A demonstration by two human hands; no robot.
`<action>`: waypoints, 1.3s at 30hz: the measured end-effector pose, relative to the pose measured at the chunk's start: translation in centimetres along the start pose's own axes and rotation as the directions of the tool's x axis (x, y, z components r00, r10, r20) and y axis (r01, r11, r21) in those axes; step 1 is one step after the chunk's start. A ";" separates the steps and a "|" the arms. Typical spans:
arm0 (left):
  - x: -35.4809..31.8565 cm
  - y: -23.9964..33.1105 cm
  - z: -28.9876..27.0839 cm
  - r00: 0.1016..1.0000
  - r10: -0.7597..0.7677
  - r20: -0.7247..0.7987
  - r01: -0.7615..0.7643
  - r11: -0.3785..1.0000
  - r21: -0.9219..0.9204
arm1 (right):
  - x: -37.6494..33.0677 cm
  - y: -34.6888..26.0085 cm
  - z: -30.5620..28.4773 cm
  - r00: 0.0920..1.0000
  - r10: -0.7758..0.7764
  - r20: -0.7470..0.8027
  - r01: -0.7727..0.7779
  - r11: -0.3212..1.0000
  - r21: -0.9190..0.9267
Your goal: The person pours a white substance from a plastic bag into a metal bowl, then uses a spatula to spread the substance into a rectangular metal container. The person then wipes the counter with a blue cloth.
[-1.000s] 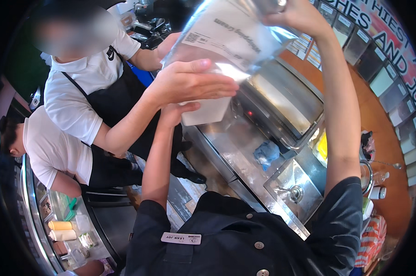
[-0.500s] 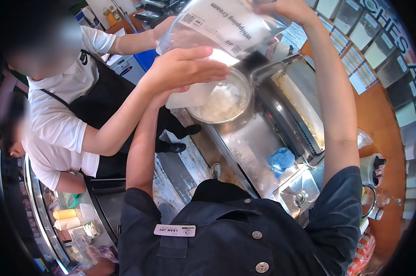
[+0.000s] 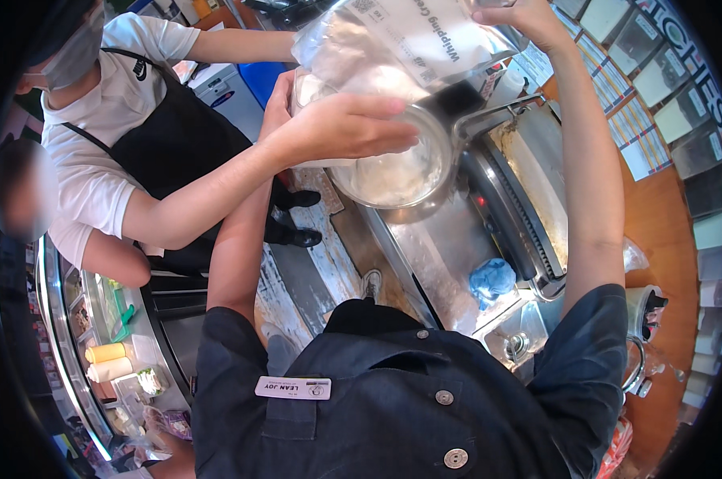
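My right hand (image 3: 519, 17) grips the upper corner of a large silvery-white plastic pouch (image 3: 456, 36). The pouch slants over a round metal bowl (image 3: 447, 172) with white powder (image 3: 393, 180) inside. My left hand (image 3: 279, 100) is wrapped round the side of a clear plastic container (image 3: 306, 89) at the bowl's left. A co-worker's forearm and hand (image 3: 361, 132) cross in front of it and hide part of my hand and the container. That co-worker's hand is stretched out over the bowl, while the other arm (image 3: 249, 46) reaches to the pouch's left side.
Right of the bowl stands a dark contact grill (image 3: 504, 207) with its handle raised. A blue cloth (image 3: 492, 281) lies by a small metal sink (image 3: 516, 339). The co-worker in a black apron (image 3: 177, 152) stands close at left, near a food counter (image 3: 145, 351).
The pouch has shifted right and a little up with my right hand. The clear container in my left hand has risen and tipped. The co-worker's outstretched hand has moved slightly right and down.
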State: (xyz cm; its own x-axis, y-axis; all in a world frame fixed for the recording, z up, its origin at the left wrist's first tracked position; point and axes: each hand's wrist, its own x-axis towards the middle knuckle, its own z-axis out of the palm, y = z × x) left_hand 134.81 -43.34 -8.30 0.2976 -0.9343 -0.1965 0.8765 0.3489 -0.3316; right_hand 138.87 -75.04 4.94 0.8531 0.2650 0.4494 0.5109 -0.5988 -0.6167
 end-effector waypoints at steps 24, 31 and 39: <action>2.6 -4.9 2.2 0.952 -0.303 -0.045 0.098 0.440 -0.892 | -1.3 2.0 -0.7 0.992 -0.017 -0.129 0.024 0.998 0.050; 1.0 -5.9 4.8 0.951 -0.242 -0.192 0.018 0.664 -0.747 | -2.1 2.0 -1.6 0.995 0.044 -0.094 -0.027 0.983 0.181; 1.1 -5.7 3.9 0.986 -0.074 -0.152 -0.023 0.831 -0.556 | -2.3 3.1 -1.6 0.996 -0.006 -0.087 0.016 0.994 0.110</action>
State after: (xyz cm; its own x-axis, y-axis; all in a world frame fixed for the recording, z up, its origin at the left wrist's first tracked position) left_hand 131.58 -46.66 -3.05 0.1707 -0.9357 -0.3088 0.5113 0.3521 -0.7840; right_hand 138.33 -78.67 3.02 0.8376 0.2024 0.5074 0.5328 -0.5078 -0.6769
